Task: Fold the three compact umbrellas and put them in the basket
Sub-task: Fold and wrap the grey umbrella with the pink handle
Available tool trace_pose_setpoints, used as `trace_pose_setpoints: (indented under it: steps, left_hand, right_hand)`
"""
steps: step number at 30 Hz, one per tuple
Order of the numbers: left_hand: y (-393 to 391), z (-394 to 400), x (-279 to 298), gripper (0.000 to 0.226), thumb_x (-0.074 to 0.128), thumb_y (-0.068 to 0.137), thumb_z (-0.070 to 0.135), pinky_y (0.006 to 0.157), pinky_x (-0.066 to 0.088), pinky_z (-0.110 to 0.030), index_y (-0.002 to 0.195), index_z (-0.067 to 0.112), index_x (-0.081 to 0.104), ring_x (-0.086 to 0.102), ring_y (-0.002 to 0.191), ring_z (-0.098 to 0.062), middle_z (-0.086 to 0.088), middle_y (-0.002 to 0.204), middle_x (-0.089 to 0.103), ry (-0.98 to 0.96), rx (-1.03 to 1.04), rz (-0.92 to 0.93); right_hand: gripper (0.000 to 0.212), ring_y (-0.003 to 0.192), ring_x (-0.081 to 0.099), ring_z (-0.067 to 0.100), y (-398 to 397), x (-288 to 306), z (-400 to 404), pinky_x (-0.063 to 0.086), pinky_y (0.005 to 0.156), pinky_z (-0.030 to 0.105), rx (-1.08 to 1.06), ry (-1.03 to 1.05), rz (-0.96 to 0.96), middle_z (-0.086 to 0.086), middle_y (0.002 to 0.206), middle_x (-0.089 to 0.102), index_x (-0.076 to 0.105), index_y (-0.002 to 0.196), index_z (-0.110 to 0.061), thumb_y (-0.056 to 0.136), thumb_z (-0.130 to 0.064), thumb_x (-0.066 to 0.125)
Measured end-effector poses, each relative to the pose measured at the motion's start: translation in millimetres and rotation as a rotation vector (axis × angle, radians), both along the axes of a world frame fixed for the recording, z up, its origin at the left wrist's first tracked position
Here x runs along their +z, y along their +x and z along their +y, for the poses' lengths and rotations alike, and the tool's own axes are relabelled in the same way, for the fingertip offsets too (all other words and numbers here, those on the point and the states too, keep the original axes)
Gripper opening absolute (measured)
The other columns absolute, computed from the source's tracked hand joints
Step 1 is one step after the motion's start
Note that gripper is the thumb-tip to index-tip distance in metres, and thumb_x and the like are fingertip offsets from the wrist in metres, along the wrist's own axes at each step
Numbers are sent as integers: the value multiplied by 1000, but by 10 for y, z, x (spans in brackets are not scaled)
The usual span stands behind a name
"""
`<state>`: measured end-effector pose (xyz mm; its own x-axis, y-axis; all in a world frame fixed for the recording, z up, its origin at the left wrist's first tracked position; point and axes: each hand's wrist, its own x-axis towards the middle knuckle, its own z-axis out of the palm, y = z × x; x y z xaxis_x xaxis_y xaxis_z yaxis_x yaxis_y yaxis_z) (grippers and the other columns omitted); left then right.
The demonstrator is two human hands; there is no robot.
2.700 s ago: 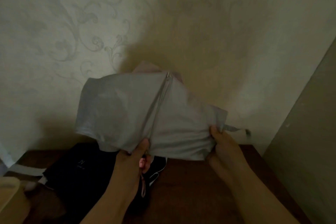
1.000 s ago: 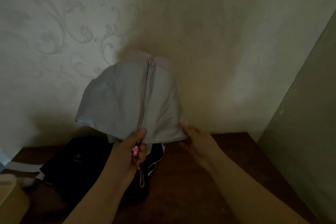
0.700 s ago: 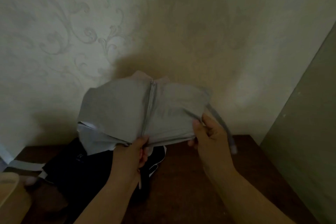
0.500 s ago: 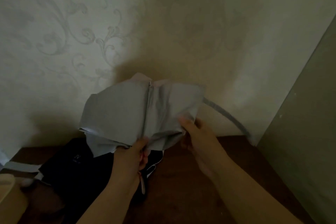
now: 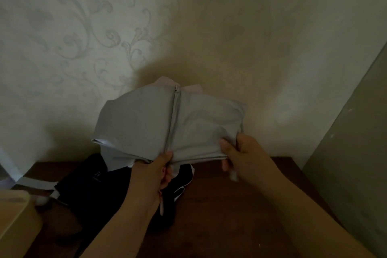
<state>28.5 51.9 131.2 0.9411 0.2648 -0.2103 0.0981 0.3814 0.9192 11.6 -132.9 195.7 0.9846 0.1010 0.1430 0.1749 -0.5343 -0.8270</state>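
I hold a collapsed grey compact umbrella up in front of the wall, its canopy loose and spread, a rib running down the middle. My left hand grips its pink handle at the bottom centre, a pink wrist loop hanging below. My right hand pinches the gathered canopy edge on the right, with the strap end blurred under it. A black compact umbrella lies on the dark wooden table beneath. A tan basket corner shows at the bottom left.
A patterned wall stands close behind the table. A grey panel rises along the right side. Something pale grey-white lies at the table's left edge beside the black umbrella.
My right hand let the canopy's right side go, then took it again farther right and pulled the fabric flat. The closing strap swung out and now hangs under that hand.
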Motion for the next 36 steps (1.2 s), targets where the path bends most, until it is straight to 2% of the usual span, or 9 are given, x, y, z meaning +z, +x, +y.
trace_pose_setpoints:
  steps: [6, 9, 11, 14, 18, 24, 28, 32, 36]
  left_hand:
    - [-5, 6, 21, 27, 64, 85, 14, 29, 22, -10, 63, 9, 49, 37, 26, -7, 0, 37, 48, -50, -15, 24]
    - [-14, 46, 2, 27, 62, 86, 14, 30, 21, -9, 64, 10, 49, 37, 27, -6, 0, 37, 47, -72, -42, 33]
    - [-16, 62, -6, 28, 61, 87, 14, 30, 21, -9, 63, 12, 48, 37, 27, -6, 1, 38, 47, -79, -52, 31]
    - [-5, 64, -19, 28, 61, 87, 15, 30, 21, -9, 63, 12, 48, 37, 27, -6, 1, 38, 48, -77, -65, 48]
    - [22, 64, -26, 29, 61, 87, 16, 29, 21, -9, 62, 12, 47, 37, 27, -6, 2, 38, 48, -63, -65, 52]
    - [16, 57, 18, 22, 63, 85, 18, 28, 22, -11, 68, 12, 50, 39, 29, -6, 1, 42, 48, -104, -125, 43]
    - [21, -11, 60, 24, 62, 86, 19, 29, 22, -11, 67, 10, 51, 39, 29, -7, 0, 42, 48, -97, -134, 27]
    - [39, -29, 61, 29, 62, 86, 18, 30, 21, -11, 63, 10, 47, 38, 29, -8, 0, 40, 48, -66, -113, 22]
    - [25, -28, 25, 29, 63, 86, 20, 30, 21, -11, 64, 11, 47, 38, 29, -7, 1, 40, 49, -64, -105, 47]
  right_hand:
    - [34, 64, 64, 4, -24, -81, 22, 51, 63, 15, -31, 290, 92, -3, 72, 70, 63, 100, -9, 90, -39, 52]
    - [73, 90, 65, -4, -38, -152, -61, 54, 78, 16, -69, 303, 95, -11, 105, 66, 28, 140, -42, 79, -41, 68]
    - [89, 89, 60, -15, -94, -162, -59, 49, 69, 5, -52, 245, 7, -18, 105, 62, 10, 138, -53, 80, -27, 73]
    - [67, 102, 56, -12, -103, -207, -31, 41, 75, -3, 8, 83, -155, -21, 115, 57, 30, 127, -55, 87, -15, 66]
    - [29, 81, 57, -11, -27, -289, 24, 38, 69, -3, -29, -66, -224, -11, 100, 62, 67, 108, -28, 89, -6, 60]
    - [31, 65, 45, -8, -90, -349, 82, 31, 61, -8, -170, -266, -739, -5, 73, 64, 66, 113, -13, 89, -15, 46]
    - [36, 57, 58, -4, -176, -276, 213, 45, 54, 9, -278, 348, -407, -20, 85, 59, 42, 109, -48, 94, -17, 54]
    - [8, 83, 70, 7, -119, -268, 333, 56, 76, 24, -170, 915, 127, -5, 94, 69, 55, 100, -32, 94, -33, 51]
    - [23, 91, 70, 12, -72, -283, 333, 55, 70, 19, -58, 964, 181, -3, 100, 73, 59, 114, -25, 101, -24, 40]
